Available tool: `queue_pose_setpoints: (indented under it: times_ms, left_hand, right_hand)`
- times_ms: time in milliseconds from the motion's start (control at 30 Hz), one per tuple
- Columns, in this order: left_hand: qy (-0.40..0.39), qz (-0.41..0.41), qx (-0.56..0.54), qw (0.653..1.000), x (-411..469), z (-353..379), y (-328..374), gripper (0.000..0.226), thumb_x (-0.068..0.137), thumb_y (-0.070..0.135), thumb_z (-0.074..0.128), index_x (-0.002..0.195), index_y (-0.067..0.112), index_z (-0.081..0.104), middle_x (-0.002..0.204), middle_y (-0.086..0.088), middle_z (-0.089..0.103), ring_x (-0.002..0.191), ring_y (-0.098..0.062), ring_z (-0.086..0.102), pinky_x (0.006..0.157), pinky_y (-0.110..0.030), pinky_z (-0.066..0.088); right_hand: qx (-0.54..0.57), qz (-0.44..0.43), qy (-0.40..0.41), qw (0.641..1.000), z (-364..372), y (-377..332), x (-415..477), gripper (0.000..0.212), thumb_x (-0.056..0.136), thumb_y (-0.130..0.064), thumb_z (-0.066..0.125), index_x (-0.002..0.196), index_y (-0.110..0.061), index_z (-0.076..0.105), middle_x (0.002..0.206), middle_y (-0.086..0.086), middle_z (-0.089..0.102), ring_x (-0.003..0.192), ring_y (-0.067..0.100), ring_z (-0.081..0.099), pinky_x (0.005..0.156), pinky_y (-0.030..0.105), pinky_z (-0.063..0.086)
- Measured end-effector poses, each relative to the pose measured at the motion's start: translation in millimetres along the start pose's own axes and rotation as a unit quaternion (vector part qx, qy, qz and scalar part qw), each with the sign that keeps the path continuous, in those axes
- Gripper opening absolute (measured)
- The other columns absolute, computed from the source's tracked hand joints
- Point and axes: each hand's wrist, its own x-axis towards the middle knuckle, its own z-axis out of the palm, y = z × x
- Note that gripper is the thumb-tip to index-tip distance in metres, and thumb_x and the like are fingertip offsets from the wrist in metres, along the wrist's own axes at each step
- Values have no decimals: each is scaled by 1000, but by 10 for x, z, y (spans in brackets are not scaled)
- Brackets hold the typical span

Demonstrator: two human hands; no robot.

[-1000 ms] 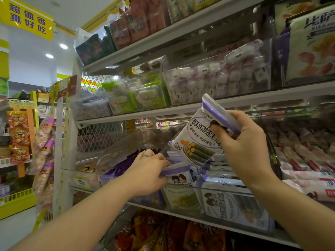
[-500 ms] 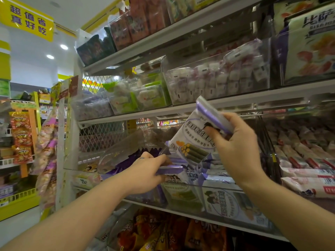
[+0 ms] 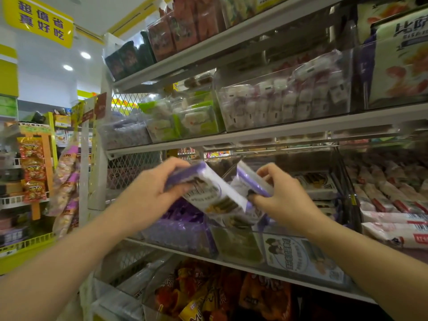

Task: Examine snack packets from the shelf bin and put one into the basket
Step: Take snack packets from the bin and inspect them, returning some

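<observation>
Above the shelf bin [image 3: 231, 247], left hand [image 3: 148, 195] now grips a freshly lifted purple-topped packet [image 3: 209, 193]; at three o'clock, right hand [image 3: 286, 201] pinches the twin packet [image 3: 251, 181]: comparing, neither basketed yet.

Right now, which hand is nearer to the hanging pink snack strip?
Left. The left hand is right of the hanging strip; the right hand is farther right.

Left hand [image 3: 148, 193], right hand [image 3: 284, 201] bare; forearms [image 3: 69, 256] bare down to frame edge.
</observation>
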Motion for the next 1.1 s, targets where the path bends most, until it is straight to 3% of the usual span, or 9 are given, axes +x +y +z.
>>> queue_pose_setpoints:
  times_ms: [200, 400, 500, 567, 667, 767, 867, 967, 1100]
  left_hand:
    - [96, -35, 6, 995, -210, -344, -21, 31, 91, 21, 65, 98, 47, 50, 89, 29, 64, 86, 19, 55, 66, 0, 37]
    - [101, -98, 9, 990, -687, -280, -184, 31, 91, 21, 65, 94, 47, 49, 84, 18, 64, 82, 9, 57, 61, -3, 38]
    - [96, -128, -5, 987, -894, -208, -225, 27, 93, 21, 63, 92, 44, 49, 76, 26, 63, 73, 12, 56, 55, -3, 36]
    - [97, -135, -7, 986, -991, -177, -207, 27, 92, 22, 63, 90, 45, 48, 79, 40, 58, 72, 15, 54, 55, -2, 35]
    - [96, -144, -14, 985, -1154, -166, -203, 27, 92, 23, 63, 91, 45, 48, 82, 43, 57, 75, 19, 53, 58, 0, 34]
    - [91, -175, -27, 980, -1333, -163, -244, 21, 92, 27, 63, 91, 44, 50, 79, 20, 63, 76, 14, 55, 56, -4, 35]
    - [61, -212, -25, 975, -1555, -174, -323, 14, 91, 29, 63, 90, 38, 54, 81, 14, 64, 75, 11, 57, 57, -6, 37]
    - [2, -269, -45, 962, -1800, -213, -414, 23, 91, 33, 63, 113, 27, 61, 98, 8, 70, 91, -2, 64, 82, -23, 49]
    - [-74, -319, -78, 942, -2115, -225, -582, 30, 89, 37, 66, 115, 23, 63, 102, 0, 72, 96, -18, 67, 84, -43, 53]
  right_hand:
    - [-288, -28, -84, 954, 199, 73, -45, 41, 88, -28, 62, 124, -33, 43, 119, -5, 56, 108, 18, 55, 86, 40, 51]
    - [-371, -39, -122, 920, 325, 123, -98, 35, 97, -53, 32, 122, -30, 39, 111, -3, 40, 90, 22, 53, 78, 40, 44]
    - [-452, -56, -102, 885, 315, 91, -99, 47, 93, -63, 29, 118, -28, 45, 98, -5, 29, 94, 18, 44, 77, 36, 32]
    - [-455, -66, -52, 887, 255, -1, -115, 50, 90, -64, 34, 120, -28, 50, 102, -4, 39, 106, 21, 46, 84, 39, 36]
    - [-417, -109, 21, 902, 235, -201, -229, 43, 89, -54, 47, 119, -25, 57, 112, 2, 54, 109, 26, 49, 89, 44, 39]
    - [-302, -212, 48, 928, 462, -402, -463, 27, 87, -40, 56, 106, -22, 63, 94, -6, 53, 90, 18, 52, 75, 35, 40]
    - [-166, -203, -39, 964, 906, -534, -697, 23, 87, -39, 58, 104, -25, 63, 86, -15, 53, 77, 7, 52, 68, 25, 41]
    - [-54, -128, -161, 977, 1381, -575, -865, 43, 87, -47, 60, 124, -26, 57, 103, -13, 61, 91, 2, 58, 79, 20, 46]
    - [177, -41, -306, 934, 1942, -626, -1060, 38, 92, -39, 58, 127, -24, 56, 110, -7, 69, 98, 6, 66, 86, 28, 55]
